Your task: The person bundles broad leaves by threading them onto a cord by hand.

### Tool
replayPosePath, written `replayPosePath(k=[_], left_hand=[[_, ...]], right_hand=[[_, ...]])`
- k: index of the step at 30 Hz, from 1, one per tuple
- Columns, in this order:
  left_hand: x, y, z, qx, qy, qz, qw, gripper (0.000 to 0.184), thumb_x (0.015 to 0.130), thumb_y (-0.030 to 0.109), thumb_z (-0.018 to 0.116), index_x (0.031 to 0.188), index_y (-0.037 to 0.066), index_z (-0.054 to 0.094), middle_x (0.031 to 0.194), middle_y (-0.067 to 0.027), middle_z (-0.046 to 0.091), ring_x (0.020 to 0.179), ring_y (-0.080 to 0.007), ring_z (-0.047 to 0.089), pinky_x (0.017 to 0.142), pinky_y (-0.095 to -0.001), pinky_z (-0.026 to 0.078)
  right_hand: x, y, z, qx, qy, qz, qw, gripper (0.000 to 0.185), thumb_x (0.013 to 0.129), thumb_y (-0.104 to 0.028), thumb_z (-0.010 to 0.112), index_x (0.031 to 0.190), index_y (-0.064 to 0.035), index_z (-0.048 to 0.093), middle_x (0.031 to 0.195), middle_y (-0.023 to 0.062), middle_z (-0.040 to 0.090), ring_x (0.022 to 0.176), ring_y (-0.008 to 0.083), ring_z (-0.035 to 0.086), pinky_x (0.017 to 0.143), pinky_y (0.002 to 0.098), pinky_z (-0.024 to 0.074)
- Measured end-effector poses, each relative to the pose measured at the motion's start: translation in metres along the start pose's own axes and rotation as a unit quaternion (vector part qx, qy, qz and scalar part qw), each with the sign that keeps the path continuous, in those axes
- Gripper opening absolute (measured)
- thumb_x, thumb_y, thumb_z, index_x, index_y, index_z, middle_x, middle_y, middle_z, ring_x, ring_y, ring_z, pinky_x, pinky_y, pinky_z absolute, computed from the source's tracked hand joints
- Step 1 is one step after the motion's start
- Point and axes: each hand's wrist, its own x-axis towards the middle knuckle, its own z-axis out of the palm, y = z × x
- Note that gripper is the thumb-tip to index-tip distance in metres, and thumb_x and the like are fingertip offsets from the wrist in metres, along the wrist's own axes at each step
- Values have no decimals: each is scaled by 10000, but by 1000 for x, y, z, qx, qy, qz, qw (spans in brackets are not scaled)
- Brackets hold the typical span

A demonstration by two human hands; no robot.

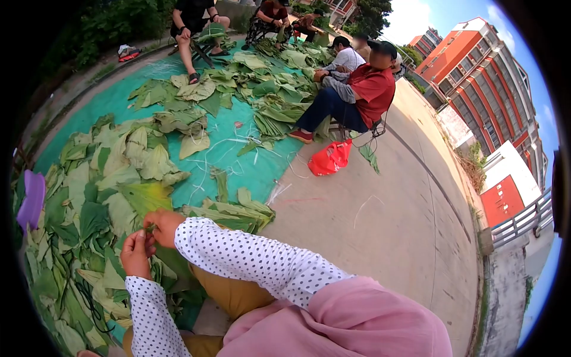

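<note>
My left hand [137, 254] and my right hand [163, 227] meet above a heap of large green leaves [77, 220]. Both are closed in a pinch around the stem end of a leaf, a small dark green bit of which shows between the fingertips. Just beyond my fingers spreads a broad yellow-green leaf [147, 197]; whether it joins the pinched stem is hard to make out. Beside my right forearm lies a stack of folded leaves [235, 213].
A green ground sheet [238, 122] carries more leaves and white strings [205, 169]. Several people sit around it, one in a red shirt [375, 83] near a red plastic bag [330, 157]. A purple plastic object [30, 199] stands at the left. Concrete pavement [386, 226] extends rightward.
</note>
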Motion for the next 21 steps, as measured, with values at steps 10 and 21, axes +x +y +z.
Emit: replayPosePath(k=[10,21], left_hand=[[4,-1,1,-44,11,-7,999,164,913,216,596,970,63,604,914,-35,646,812,-129,634,641,-244,507],[2,6,3,-70,30,-11,997,173,909,187,602,995,38,605,914,-49,647,822,-140,646,665,-238,524]], right_hand=[[9,45,-33,-14,-89,167,982,314,701,-52,602,1008,-118,623,999,162,630,928,306,624,800,393,497],[-59,155,-41,4,-33,325,945,258,763,-276,648,941,-90,658,885,127,672,856,262,641,778,365,498]])
